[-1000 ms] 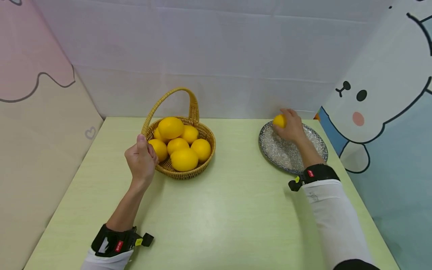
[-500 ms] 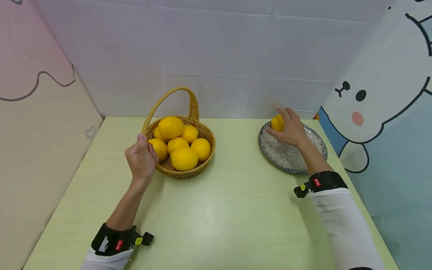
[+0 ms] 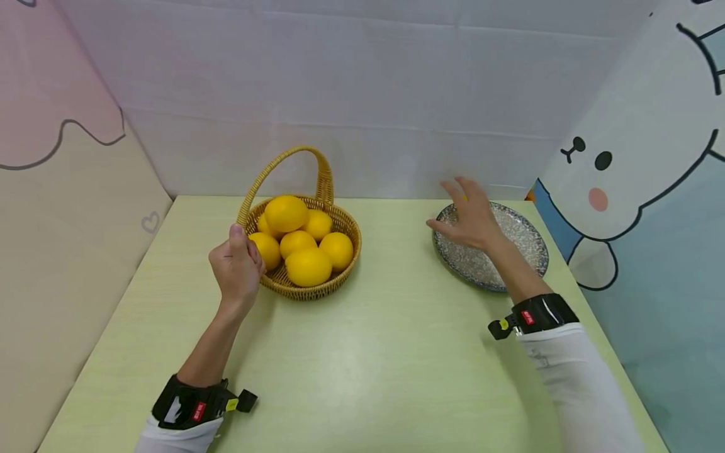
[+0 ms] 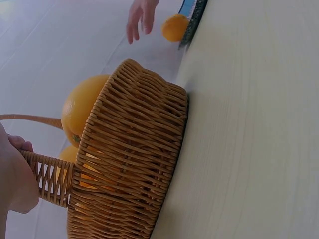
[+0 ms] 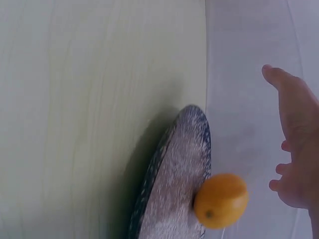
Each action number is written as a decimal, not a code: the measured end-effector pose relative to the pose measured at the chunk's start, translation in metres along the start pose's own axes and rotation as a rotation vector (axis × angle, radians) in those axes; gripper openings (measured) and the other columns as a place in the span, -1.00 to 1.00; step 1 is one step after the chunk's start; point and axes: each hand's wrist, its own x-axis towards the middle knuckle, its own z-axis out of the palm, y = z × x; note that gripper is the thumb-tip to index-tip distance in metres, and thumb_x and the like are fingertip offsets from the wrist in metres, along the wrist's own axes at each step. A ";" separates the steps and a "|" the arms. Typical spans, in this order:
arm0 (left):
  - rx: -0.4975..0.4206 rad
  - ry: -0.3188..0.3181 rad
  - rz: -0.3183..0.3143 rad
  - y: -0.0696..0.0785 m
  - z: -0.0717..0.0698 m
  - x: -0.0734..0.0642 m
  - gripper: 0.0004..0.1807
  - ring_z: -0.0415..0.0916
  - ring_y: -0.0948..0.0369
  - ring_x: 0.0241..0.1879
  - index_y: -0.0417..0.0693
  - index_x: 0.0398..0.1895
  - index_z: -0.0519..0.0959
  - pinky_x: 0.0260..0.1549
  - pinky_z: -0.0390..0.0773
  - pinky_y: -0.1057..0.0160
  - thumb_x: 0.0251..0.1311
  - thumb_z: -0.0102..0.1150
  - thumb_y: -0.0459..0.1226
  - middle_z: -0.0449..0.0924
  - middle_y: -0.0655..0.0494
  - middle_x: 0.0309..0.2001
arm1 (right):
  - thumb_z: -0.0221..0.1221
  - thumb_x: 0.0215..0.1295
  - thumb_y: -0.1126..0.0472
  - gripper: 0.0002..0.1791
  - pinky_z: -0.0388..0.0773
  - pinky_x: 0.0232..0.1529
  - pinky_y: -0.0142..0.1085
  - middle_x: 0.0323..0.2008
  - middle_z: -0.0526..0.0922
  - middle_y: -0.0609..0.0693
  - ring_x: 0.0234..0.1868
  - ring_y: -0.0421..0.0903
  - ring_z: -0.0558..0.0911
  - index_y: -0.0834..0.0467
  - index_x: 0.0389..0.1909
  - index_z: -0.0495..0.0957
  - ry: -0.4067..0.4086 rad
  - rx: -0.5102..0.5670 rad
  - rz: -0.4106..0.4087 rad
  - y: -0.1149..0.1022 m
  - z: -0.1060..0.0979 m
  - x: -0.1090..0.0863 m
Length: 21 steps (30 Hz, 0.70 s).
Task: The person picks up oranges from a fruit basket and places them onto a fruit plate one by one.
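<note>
In the head view my left hand (image 3: 236, 264) grips the handle (image 3: 324, 182) of a woven wicker basket (image 3: 300, 294) at the back left of the table. Several oranges (image 3: 308, 267) are heaped in the basket. Over the back left of a round speckled grey plate (image 3: 523, 242), my right hand (image 3: 472, 220) has its fingers spread and holds nothing. One orange (image 5: 221, 200) lies on that plate near its edge, apart from the hand in the right wrist view. The right hand hides most of this orange in the head view.
The pale wood-grain table (image 3: 368, 358) ends at a white cloth backdrop (image 3: 362, 94) just behind the basket and plate. Printed panels stand on both sides, with a cartoon animal (image 3: 629, 145) on the right one.
My right hand has let go of the orange on the plate, spread its fingers and lifted off to the left. The left hand and basket have stayed in place.
</note>
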 end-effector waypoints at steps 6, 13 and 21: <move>-0.001 0.002 0.002 0.000 -0.001 0.001 -0.24 0.04 0.32 -0.95 -0.31 -0.87 0.22 -1.00 0.07 0.48 0.61 -0.12 -0.12 0.19 0.28 -0.90 | 0.37 0.17 -0.19 -0.01 0.15 0.40 0.28 0.48 0.21 0.33 0.50 0.25 0.11 0.19 0.53 0.27 0.014 0.035 -0.177 -0.049 0.012 0.010; -0.018 -0.003 -0.003 0.000 0.000 0.000 -0.24 0.04 0.31 -0.96 -0.33 -0.87 0.21 -1.00 0.07 0.48 0.61 -0.12 -0.12 0.20 0.27 -0.90 | 0.31 0.21 -0.26 -0.03 0.05 0.48 0.22 0.52 0.20 0.22 0.55 0.19 0.02 0.13 0.55 0.27 -0.037 0.078 -0.332 -0.107 0.023 0.012; -0.015 -0.006 0.001 0.000 0.000 0.000 -0.24 0.04 0.30 -0.96 -0.29 -0.88 0.24 -1.01 0.07 0.46 0.61 -0.14 -0.11 0.19 0.26 -0.91 | 0.30 0.22 -0.28 -0.05 0.09 0.48 0.20 0.51 0.21 0.22 0.55 0.16 0.03 0.12 0.52 0.30 -0.078 0.111 -0.469 -0.160 0.036 0.012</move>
